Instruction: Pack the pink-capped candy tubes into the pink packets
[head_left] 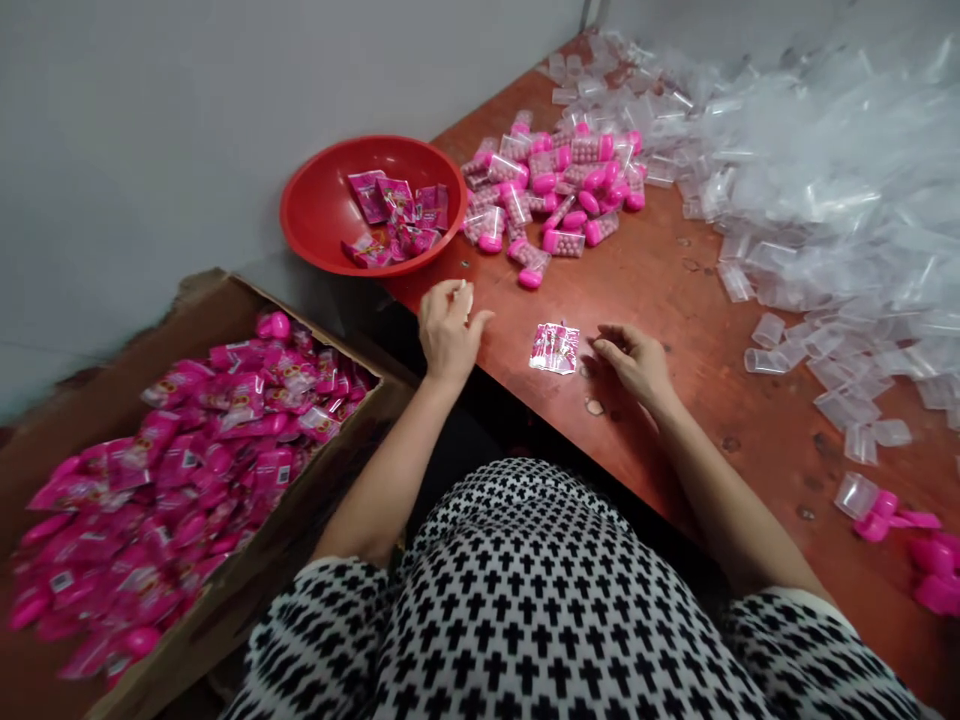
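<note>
A shiny pink sachet (555,347) lies flat on the brown-red table between my hands. To its left, my left hand (450,335) hovers at the table edge, thumb held away from partly curled fingers, with nothing visible in it. My right hand (637,368) is just right of the sachet, close to the tabletop and apart from the sachet. Its fingers are loosely bent, the thumb a little off them, and no object shows in its grasp. Beyond my left hand, a red bowl (319,215) holds several similar sachets (397,200).
Clear tubes with pink caps and small beads (517,205) are heaped behind the sachet. A large pile of transparent plastic cups (825,200) covers the right back. Pink parts (934,570) lie far right. On the left, a cardboard box (300,500) is full of pink packets (180,470).
</note>
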